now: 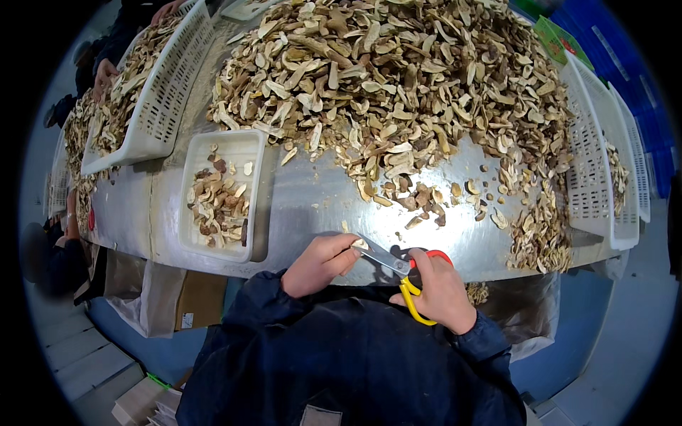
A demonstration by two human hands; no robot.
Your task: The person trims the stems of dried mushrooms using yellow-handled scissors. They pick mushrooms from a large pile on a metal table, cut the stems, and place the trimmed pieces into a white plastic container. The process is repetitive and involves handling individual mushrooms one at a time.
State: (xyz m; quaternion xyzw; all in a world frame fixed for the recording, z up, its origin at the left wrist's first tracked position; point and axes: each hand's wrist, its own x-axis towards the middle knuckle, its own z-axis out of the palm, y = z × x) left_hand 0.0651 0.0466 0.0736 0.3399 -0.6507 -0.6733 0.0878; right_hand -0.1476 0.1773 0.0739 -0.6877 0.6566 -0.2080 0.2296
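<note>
Between the thumb and fingers of my left hand (322,263) is a small pale piece of dried mushroom (360,244). My right hand (442,290) grips scissors (397,263) with one red and one yellow handle loop. Their blades point up and left and meet the piece at my left fingertips; whether they are cutting into it I cannot tell. Both hands are over the near edge of a metal table (298,207). Beyond them rises a large heap of sliced dried mushrooms (383,80). Several darker bits (421,199) lie loose at the heap's near side.
Left of my hands stands a shallow white tray (258,175) holding mushroom pieces. A white perforated basket (165,101) full of slices leans farther left, by another person's hand (105,74). White baskets (591,160) stand at the right edge. Below the table are a cardboard box (200,301) and plastic bags (533,314).
</note>
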